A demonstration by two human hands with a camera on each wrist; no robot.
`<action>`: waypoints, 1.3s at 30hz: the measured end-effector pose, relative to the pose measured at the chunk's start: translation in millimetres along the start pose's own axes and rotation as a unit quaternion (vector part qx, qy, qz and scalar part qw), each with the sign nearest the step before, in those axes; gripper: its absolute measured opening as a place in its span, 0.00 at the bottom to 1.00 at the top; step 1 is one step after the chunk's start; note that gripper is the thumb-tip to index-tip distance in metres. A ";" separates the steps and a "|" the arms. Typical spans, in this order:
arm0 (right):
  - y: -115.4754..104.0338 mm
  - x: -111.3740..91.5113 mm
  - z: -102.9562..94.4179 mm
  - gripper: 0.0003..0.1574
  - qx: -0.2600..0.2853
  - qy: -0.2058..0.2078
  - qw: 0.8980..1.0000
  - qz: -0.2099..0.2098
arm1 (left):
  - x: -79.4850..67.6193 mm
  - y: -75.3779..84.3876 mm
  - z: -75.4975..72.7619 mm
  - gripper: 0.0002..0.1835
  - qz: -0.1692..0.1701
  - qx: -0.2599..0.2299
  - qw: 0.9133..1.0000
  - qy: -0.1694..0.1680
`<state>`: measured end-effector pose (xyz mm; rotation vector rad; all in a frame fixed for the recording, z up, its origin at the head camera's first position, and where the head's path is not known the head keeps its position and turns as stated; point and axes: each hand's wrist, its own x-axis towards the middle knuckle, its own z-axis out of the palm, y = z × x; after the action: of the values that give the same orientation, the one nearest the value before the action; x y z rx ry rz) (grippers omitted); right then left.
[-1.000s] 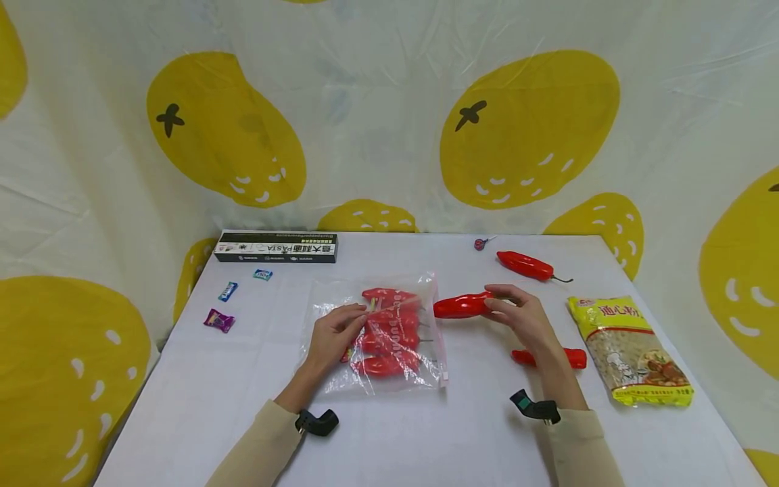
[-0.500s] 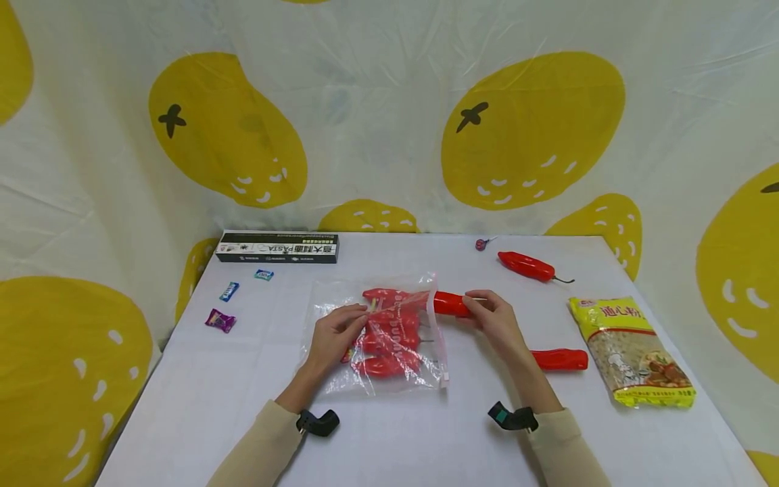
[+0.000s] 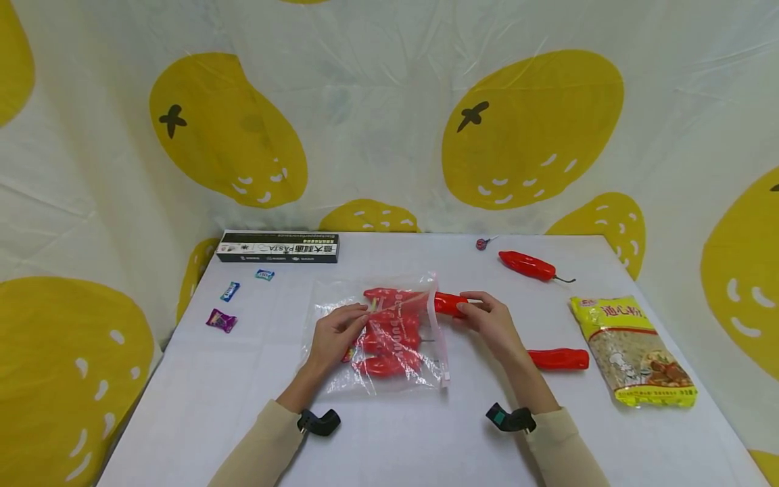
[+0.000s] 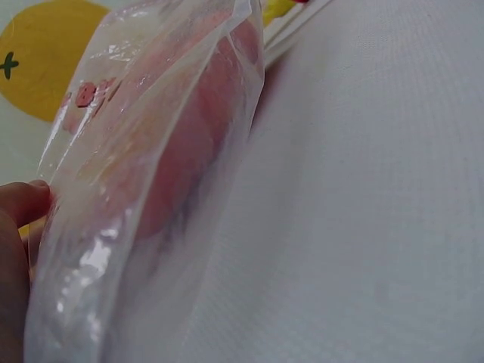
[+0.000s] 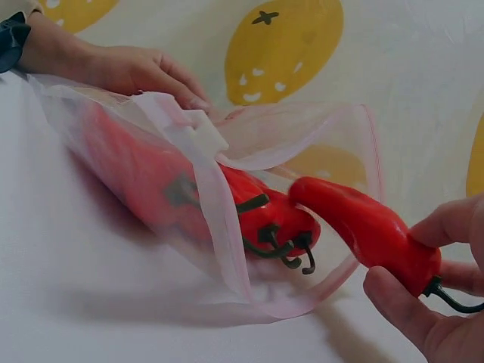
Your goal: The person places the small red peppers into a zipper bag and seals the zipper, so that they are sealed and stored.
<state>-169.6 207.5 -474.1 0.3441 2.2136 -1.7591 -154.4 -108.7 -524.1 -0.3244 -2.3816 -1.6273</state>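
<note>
Left hand [image 3: 335, 337]: pinching clear, pink-edged plastic zip bag [image 3: 328, 294], centre of frame.
Right hand [image 3: 490, 325]: gripping long, glossy red pepper [image 3: 449, 304] partly inside bag, just right of centre.

Box [image 3: 276, 248]: "意大利面 PASTA", upside down; yellow packet [image 3: 633, 352]: "通心粉"; clear bag [image 3: 443, 352]: blurred letters.

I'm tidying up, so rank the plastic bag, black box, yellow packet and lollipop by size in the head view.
1. Plastic bag
2. Yellow packet
3. Black box
4. Lollipop
The last two lie farther back; this is apparent size only.
</note>
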 end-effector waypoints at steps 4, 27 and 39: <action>-0.7 0.7 -1.0 0.37 0.019 0.010 1.000 0.014 | -1.7 16.9 -5.0 0.10 0.013 -0.001 1.000 -0.007; -10.5 18.4 53.6 0.20 -0.061 0.071 0.988 -0.125 | -1.8 24.0 -10.3 0.10 0.017 -0.017 0.999 -0.022; -7.2 27.9 66.0 0.18 -0.045 0.044 0.988 -0.141 | -1.3 22.9 -10.1 0.10 0.050 -0.017 0.999 -0.013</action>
<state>-192.9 141.7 -491.8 0.0917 2.4983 -1.8012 -145.3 -110.1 -500.8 -0.4655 -2.3190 -1.6308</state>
